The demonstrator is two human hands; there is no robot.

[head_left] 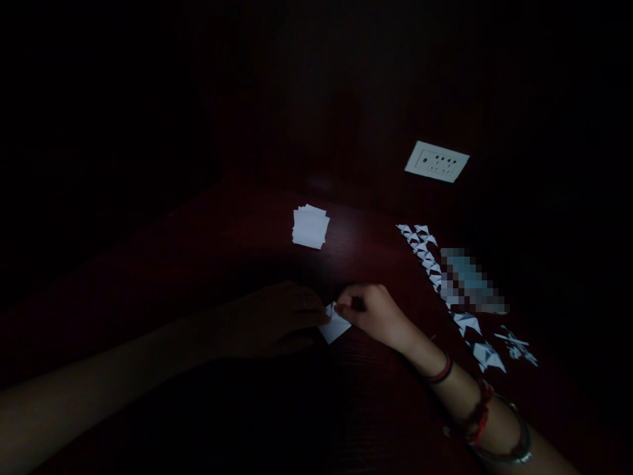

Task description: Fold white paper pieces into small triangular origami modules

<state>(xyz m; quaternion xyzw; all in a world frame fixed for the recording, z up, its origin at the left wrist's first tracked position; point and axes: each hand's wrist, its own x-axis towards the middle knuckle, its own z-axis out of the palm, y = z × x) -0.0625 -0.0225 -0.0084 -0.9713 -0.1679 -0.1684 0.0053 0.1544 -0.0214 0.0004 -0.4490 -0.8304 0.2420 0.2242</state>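
A small folded piece of white paper [337, 328] lies on the dark red table between my two hands, with creases showing near its top. My left hand [284, 320] is in deep shadow. Its fingers reach over the paper's left edge and hold it, though the thumb is hard to make out. From the other side my right hand [370, 310], brightly lit, has its thumb and bent fingers closed on the paper's upper right edge. Farther back on the table sits a loose stack of white paper sheets [310, 227].
Several folded white paper pieces [428, 260] run in a row along the right side. Beside them lie a pixelated bluish object [472, 280] and a few thin white scraps [515, 344]. A white socket panel [437, 161] is on the wall behind. Much of the surroundings is too dark to see.
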